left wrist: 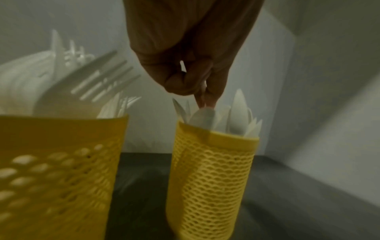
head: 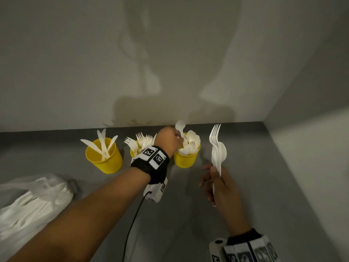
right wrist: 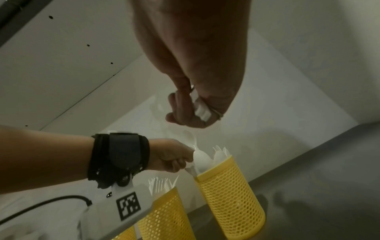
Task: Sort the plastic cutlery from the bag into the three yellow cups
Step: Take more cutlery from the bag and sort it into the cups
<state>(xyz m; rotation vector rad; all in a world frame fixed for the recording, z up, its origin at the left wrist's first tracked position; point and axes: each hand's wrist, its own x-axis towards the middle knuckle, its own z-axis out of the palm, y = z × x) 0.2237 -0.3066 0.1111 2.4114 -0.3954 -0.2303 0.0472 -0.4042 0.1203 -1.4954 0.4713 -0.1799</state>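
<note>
Three yellow mesh cups stand in a row near the back wall: the left cup holds knives, the middle cup holds forks, the right cup holds spoons. My left hand is over the right cup's rim and pinches a white spoon by its handle, bowl up. In the left wrist view the fingers pinch just above the spoon cup. My right hand holds a small upright bundle of forks and spoons to the right of the cups. The clear bag of white cutlery lies at the front left.
The grey tabletop ends at a white back wall and a white side wall on the right. A black cable hangs from my left wrist camera. In the right wrist view the cutlery handles stick out of my fist.
</note>
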